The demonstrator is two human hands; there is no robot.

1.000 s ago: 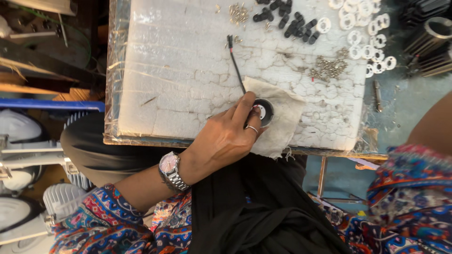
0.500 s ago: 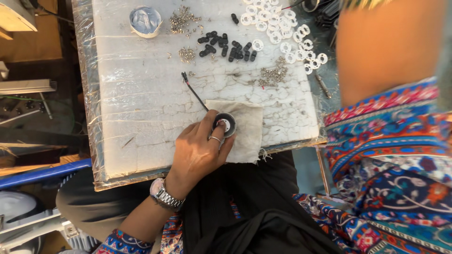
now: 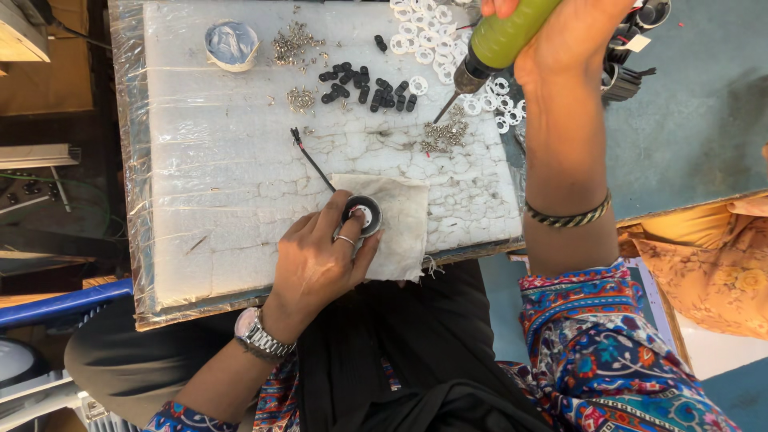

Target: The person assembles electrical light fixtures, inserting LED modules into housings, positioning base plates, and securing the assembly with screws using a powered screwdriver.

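The left hand [image 3: 316, 260] rests on a white cracked board [image 3: 224, 192] wrapped in clear plastic, its fingers closed narrowly around a small round black part [image 3: 362, 214] with a pale centre. The part sits on a worn cloth [image 3: 396, 228] that spreads to the right of the fingers. A thin black wire [image 3: 312, 160] runs up and to the left from the part, away from the thumb. A metal watch [image 3: 258, 334] sits on that wrist.

Well above this hand lie a small round cup [image 3: 230, 44], a scatter of little metal screws [image 3: 292, 44] and a cluster of small black pieces [image 3: 364, 84]. Further right, white rings [image 3: 420, 40] spread toward the other hand.

The right hand [image 3: 572, 36] is wrapped firmly around a green-handled screwdriver [image 3: 500, 44], held up over the far edge of the board. Its tip points down and left, just above another heap of screws [image 3: 444, 134] and well apart from the black part. A striped bangle [image 3: 568, 216] circles that forearm.
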